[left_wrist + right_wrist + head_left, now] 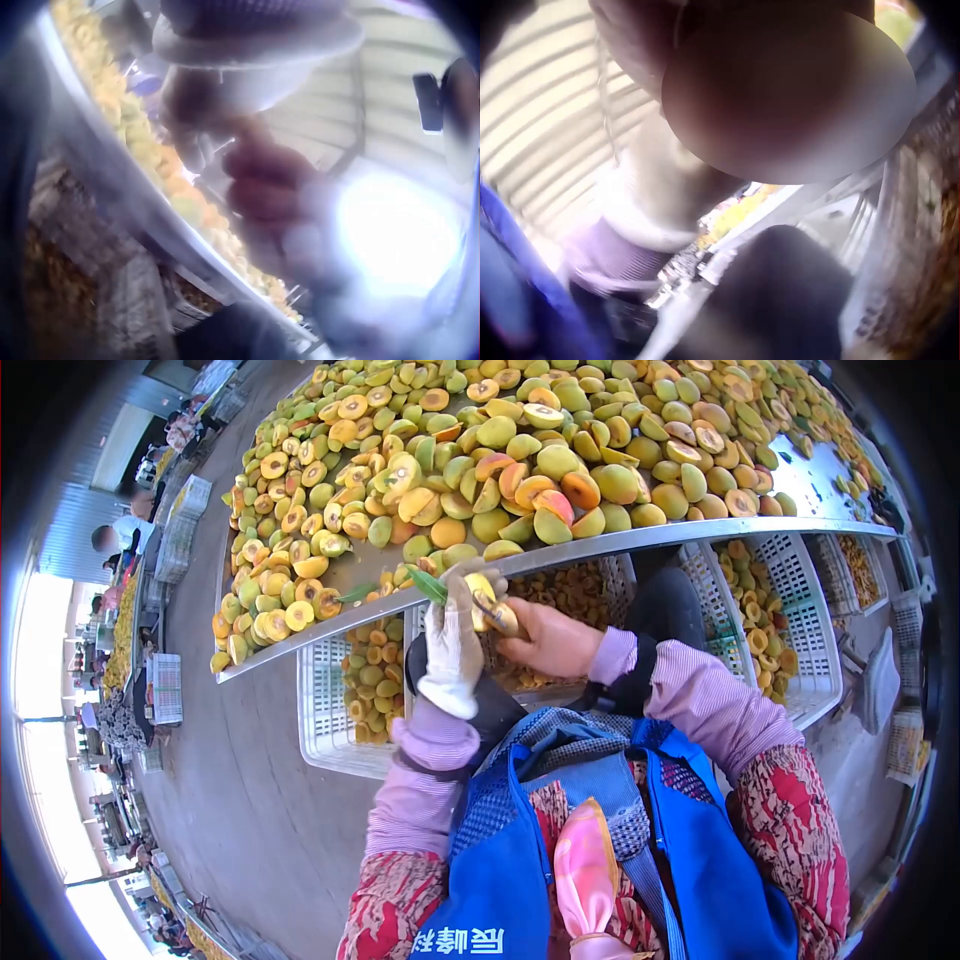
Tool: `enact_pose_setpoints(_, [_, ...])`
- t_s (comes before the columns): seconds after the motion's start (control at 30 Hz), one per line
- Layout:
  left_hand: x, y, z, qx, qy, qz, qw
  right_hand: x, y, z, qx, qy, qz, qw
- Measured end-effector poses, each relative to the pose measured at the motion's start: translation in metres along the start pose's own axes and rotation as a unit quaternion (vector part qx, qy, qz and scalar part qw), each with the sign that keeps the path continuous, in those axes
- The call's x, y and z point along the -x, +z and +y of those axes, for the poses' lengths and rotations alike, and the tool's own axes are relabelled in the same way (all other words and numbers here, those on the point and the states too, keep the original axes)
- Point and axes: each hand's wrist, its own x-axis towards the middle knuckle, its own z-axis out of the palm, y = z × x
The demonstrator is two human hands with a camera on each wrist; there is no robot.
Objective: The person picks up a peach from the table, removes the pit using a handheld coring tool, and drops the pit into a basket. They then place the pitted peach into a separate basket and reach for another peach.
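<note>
Nearest the camera is a blue vest (500, 830) with white characters upside down at its lower edge; they seem to read 辰峰科, cut off at the frame. A pink scarf (585, 865) hangs down its middle, between red-patterned sleeves (795, 810) with lilac cuffs.

Past the cuffs, the left hand (455, 640), in a pale glove, and the bare right hand (555, 640) meet over the near edge of the surface. The left fingers are curled around a cut fruit (483, 592), with little gap; its yellow flesh faces up and a darker brown line crosses it. The right fingers are closed on a small tan object (503, 620) with dark marks, pressed close to the fruit; what it is cannot be told. Both wrist views are too blurred to add detail. A green leaf (428, 584) is just beside the left hand.

Below the rim stand white slatted crates (322, 710) holding fruit halves, some browner.

Beyond, the metal surface (812, 480) carries a thick heap of fruit halves (600, 450), green to yellow with some red blush, many showing orange flesh and brown centres.

Farther left, across the grey floor (230, 780), are stacked crates (183, 525), blurred people (135, 535) and another row of yellow fruit (122, 635).
</note>
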Motion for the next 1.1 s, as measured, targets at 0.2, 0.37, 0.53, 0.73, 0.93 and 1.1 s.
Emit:
enact_pose_setpoints(0.2, [0.009, -0.009, 0.0, 0.096, -0.1, 0.042, 0.989, 0.015, 0.017, -0.008, 0.08, 0.032, -0.011, 0.996])
enact_pose_setpoints(0.37, [0.028, 0.016, 0.006, -0.007, 0.089, 0.032, 0.996, 0.027, 0.014, -0.019, 0.122, 0.061, -0.007, 0.991])
enact_pose_setpoints(0.53, [0.026, 0.018, 0.01, 0.048, -0.013, 0.111, 0.993, 0.03, 0.03, -0.02, 0.021, -0.042, 0.065, 0.997])
enact_pose_setpoints(0.73, [0.018, 0.011, 0.005, -0.083, 0.154, 0.05, 0.983, 0.03, 0.009, -0.049, -0.268, 0.204, -0.139, 0.931])
enact_pose_setpoints(0.93, [0.008, -0.006, 0.017, 0.004, 0.065, -0.112, 0.992, 0.027, 0.006, -0.037, -0.53, 0.268, -0.227, 0.772])
enact_pose_setpoints(1.1, [0.003, -0.012, 0.016, -0.052, 0.053, -0.179, 0.981, 0.028, 0.012, -0.041, -0.477, 0.27, -0.188, 0.815])
